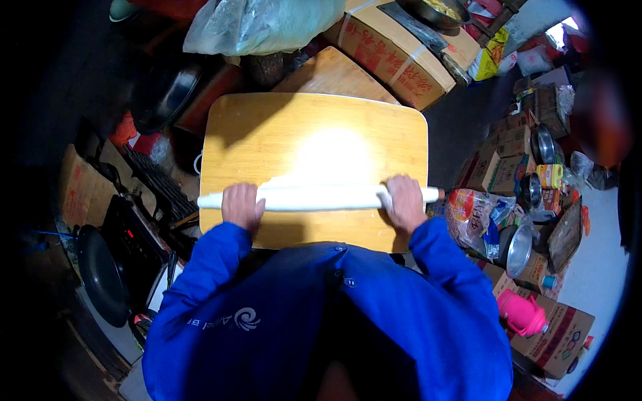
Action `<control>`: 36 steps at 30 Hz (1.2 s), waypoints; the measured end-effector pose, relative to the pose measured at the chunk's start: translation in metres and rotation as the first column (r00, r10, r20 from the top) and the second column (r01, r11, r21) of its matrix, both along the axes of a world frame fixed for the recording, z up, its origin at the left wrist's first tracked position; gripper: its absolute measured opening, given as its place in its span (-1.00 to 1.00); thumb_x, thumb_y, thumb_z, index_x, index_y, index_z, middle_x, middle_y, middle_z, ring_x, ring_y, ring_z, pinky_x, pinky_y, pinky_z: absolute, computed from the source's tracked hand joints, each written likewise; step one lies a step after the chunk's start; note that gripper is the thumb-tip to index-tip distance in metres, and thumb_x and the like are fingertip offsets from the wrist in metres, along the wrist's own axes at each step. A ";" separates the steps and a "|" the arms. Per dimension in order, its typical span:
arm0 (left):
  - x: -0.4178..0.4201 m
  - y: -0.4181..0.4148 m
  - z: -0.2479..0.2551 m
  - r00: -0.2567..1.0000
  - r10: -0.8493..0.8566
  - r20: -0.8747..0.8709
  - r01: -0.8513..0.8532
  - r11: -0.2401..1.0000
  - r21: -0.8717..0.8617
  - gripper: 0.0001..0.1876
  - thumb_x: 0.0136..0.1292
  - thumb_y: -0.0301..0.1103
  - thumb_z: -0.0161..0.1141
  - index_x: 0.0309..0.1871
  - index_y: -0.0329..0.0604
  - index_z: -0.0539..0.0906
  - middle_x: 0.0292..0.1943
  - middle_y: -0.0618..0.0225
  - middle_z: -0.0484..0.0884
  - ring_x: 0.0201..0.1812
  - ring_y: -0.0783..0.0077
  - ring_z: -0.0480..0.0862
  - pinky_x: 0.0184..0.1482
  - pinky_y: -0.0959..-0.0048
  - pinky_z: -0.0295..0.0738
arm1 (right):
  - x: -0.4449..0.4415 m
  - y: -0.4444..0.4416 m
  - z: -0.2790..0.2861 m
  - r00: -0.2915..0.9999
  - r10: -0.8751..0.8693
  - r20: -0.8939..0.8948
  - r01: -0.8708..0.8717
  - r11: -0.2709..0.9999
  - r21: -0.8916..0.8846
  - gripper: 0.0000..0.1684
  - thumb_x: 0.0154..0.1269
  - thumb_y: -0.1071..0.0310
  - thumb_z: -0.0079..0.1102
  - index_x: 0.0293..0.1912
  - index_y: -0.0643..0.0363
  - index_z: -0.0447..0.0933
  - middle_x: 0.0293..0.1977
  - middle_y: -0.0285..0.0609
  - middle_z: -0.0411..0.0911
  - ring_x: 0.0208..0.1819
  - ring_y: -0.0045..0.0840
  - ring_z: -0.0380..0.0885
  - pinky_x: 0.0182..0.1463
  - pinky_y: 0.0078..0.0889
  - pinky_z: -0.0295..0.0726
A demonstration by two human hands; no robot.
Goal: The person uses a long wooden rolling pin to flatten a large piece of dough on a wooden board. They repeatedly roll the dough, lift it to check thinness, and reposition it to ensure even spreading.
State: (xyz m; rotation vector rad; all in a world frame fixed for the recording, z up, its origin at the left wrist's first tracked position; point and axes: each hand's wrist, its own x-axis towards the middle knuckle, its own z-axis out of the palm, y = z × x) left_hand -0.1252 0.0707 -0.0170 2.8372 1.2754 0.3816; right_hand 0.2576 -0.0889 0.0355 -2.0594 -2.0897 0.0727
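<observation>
A long rolling pin [321,197] lies crosswise over the near part of a wooden board [241,135]. It is white along most of its length, apparently wrapped in dough, and a brown tip shows at its right end. My left hand [243,206] grips it toward the left end, knuckles up. Toward the other end, my right hand [404,203] is closed over it, with white powder on the thumb side. A white patch touches the pin's far side, but glare on the board hides its extent.
Beyond the board stand a cardboard box [391,55] and a plastic bag [261,25]. An induction cooker [133,245] and a black pan [103,275] are at left. At right are a bagged good [466,215], metal bowls [519,250] and a pink thermos [521,313].
</observation>
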 end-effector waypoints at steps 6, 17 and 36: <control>0.050 0.064 0.030 0.985 0.095 0.146 -0.078 0.990 -0.115 -0.74 0.39 -0.16 0.14 -0.11 -0.16 0.66 -0.13 0.12 0.64 -0.07 0.07 0.58 0.07 0.12 0.41 | 0.032 0.057 -0.005 0.979 -0.103 0.173 0.100 0.995 0.026 -0.68 0.26 0.10 0.27 -0.18 0.15 0.65 -0.28 -0.09 0.58 -0.15 -0.18 0.55 -0.02 -0.02 0.46; 0.085 0.080 0.010 0.989 0.124 0.076 -0.131 0.988 0.083 -0.65 0.33 -0.04 0.26 -0.08 -0.16 0.65 -0.17 0.21 0.61 -0.04 0.14 0.57 0.09 0.14 0.40 | 0.003 0.110 -0.005 0.987 -0.145 0.065 0.139 0.986 0.089 -0.51 0.35 -0.12 0.20 -0.31 0.18 0.58 -0.33 0.03 0.58 -0.22 -0.13 0.57 -0.12 0.00 0.46; 0.095 0.078 0.011 0.995 0.086 0.056 -0.090 0.994 0.063 -0.60 0.39 -0.03 0.18 0.04 -0.18 0.63 -0.07 0.17 0.63 0.06 0.13 0.56 0.20 0.18 0.37 | 0.001 0.105 -0.005 0.983 -0.181 0.033 0.172 0.967 0.185 -0.61 0.35 -0.01 0.22 -0.27 0.16 0.59 -0.30 -0.02 0.54 -0.19 -0.14 0.51 -0.06 -0.04 0.39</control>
